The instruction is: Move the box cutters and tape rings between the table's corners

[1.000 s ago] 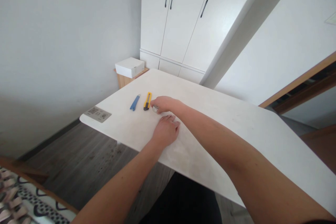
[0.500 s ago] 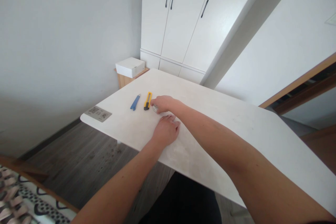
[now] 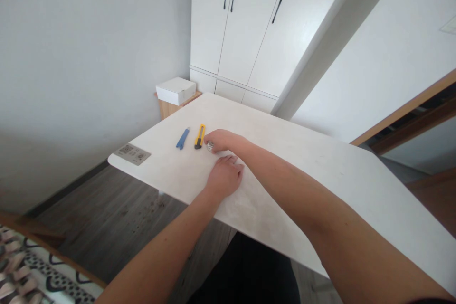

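Note:
My right hand (image 3: 218,140) is closed around a small, round, whitish-grey object (image 3: 210,146) at the table surface. Most of that object is hidden by the fingers, and its exact kind does not show. Just left of it lies a yellow utility knife (image 3: 200,136) with a black end. Further left is a blue cutter-like tool (image 3: 183,138) with a pale tip, lying flat. My left hand (image 3: 225,176) rests palm down on the white table (image 3: 285,133), nearer to me than the right hand, fingers lying loosely on the surface with nothing visible in them.
A grey printed label (image 3: 132,154) is stuck at the table's left corner. Beyond the far left edge, a white box (image 3: 175,90) sits on a small wooden stand (image 3: 169,109). White cabinets (image 3: 242,28) stand behind. Patterned fabric (image 3: 53,270) shows at lower left.
The small round object looks slightly turned in my right hand. My left hand stays in place, and the knife and blue tool have not moved on the table.

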A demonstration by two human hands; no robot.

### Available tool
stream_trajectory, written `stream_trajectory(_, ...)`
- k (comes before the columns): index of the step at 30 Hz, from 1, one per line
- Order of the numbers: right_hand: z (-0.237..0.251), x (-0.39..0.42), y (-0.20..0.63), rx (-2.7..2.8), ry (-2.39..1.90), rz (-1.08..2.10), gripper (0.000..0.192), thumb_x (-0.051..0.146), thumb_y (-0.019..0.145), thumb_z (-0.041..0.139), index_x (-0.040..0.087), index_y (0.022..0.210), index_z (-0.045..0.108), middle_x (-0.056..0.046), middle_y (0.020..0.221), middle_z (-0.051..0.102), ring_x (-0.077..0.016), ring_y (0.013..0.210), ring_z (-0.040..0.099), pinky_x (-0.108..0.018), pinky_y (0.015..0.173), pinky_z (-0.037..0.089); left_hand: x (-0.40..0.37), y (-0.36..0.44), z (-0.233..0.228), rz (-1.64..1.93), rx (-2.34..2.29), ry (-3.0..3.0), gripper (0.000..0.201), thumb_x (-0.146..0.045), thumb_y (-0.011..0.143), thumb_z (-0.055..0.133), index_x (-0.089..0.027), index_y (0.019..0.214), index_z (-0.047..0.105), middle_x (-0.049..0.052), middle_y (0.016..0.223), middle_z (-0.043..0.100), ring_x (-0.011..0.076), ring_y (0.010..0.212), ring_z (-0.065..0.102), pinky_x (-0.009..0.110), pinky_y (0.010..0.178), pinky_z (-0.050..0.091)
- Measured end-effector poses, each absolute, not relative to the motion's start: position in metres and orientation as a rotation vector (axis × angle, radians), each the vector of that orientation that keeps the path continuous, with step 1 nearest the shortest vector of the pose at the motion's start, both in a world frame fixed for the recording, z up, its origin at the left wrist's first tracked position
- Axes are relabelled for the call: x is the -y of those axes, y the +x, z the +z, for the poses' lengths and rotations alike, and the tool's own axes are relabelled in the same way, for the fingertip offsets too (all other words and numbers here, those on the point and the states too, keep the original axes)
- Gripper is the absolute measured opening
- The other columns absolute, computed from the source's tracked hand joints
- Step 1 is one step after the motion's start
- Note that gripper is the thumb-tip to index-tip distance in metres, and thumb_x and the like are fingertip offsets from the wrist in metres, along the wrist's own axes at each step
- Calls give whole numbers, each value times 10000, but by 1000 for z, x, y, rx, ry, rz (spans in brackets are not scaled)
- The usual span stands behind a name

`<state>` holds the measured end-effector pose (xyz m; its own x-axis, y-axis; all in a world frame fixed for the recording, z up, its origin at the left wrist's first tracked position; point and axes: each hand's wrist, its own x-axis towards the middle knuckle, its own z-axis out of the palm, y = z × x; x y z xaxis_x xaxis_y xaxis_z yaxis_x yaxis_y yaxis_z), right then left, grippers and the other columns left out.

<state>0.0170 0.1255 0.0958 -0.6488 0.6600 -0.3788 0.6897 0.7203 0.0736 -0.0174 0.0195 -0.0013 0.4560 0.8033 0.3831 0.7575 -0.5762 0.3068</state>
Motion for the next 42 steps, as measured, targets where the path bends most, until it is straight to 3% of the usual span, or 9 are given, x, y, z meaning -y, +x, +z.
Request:
stream_trajectory(23,76,-136,16,-2564,1074,-48,450,222,802,685,264,1245,622,-71,1257,680,-252,1130,629,-286,800,479,-20,-17,0,773,-1410,2632,240,-220,927,499,-182,874,729,114,985,701,239,1010,627,415,958,477)
stream_trajectory(27,85,-132,36,-2605,1189,-79,475,285,815,675,284,1284,602,-73,1275,671,-266,1110,634,-302,764,478,-22,-18,-3,759,-1384,2654,282,-227,945,471,-192,956,751,136,1122,703,250,1072,634,427,987,477)
stream_trajectory(31,109,-109,111,-2616,1415,-62,465,342,840,652,285,1298,598,-70,1245,681,-263,1059,643,-305,761,454,-23,-19,-5,736,-1398,2675,355,-256,961,437,-183,1105,753,164,1299,655,281,1208,604,436,1069,440)
stream_trajectory(42,122,79,437,-1586,2285,-190,427,283,785,672,292,1212,665,-69,1069,717,-241,868,654,-300,654,415,-26,-19,-8,671,-1407,2708,478,-357,960,339,-185,1138,748,135,1284,672,299,1216,607,453,1068,454)
